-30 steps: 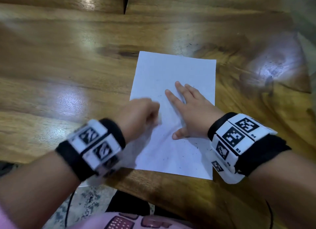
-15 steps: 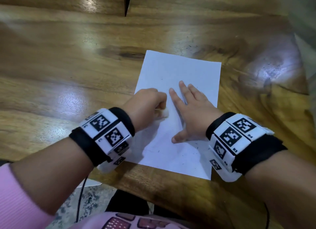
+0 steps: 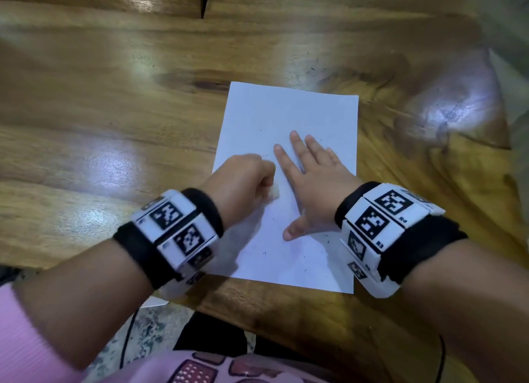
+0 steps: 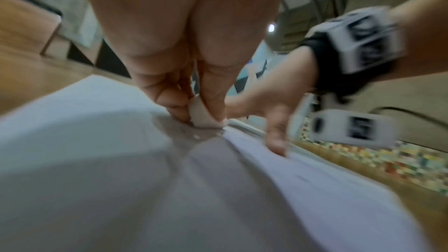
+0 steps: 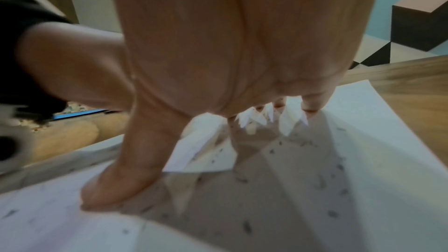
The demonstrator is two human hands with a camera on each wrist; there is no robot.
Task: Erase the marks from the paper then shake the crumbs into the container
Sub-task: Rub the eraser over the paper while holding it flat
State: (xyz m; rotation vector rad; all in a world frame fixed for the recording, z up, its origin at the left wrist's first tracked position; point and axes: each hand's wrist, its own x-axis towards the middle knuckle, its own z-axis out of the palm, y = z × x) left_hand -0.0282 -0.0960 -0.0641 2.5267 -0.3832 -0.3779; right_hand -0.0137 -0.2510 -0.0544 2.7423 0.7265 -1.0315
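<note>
A white sheet of paper (image 3: 286,182) is laid flat on a polished wooden table (image 3: 114,125), near the table's front edge. The paper is pinned down by the right hand (image 3: 312,188), whose fingers (image 3: 297,142) are spread straight and pressed flat on the sheet, the thumb (image 3: 292,231) splayed toward the near edge; nothing is clasped in this grip. In the right wrist view the same hand (image 5: 218,55) is seen from behind, its thumb and fingertips touching the paper (image 5: 363,141).

A small whitish eraser (image 3: 75,194) is pinched in the left hand (image 3: 243,182), whose fingers are curled round it in a closed grip. The eraser is held just beside the right index finger, over the left half of the sheet. In the left wrist view, the eraser (image 4: 203,116) is seen clamped between thumb and fingers of the left hand (image 4: 184,45) with its lower end touching the paper (image 4: 97,141); that view is blurred.

Small dark crumbs (image 3: 325,235) are scattered over the lower part of the sheet, and many more specks (image 5: 320,181) are shown around the right hand in the right wrist view. Black bands with white marker blocks (image 3: 177,228) are worn on both wrists. A pink sleeve (image 3: 25,342) is seen on the left arm.
</note>
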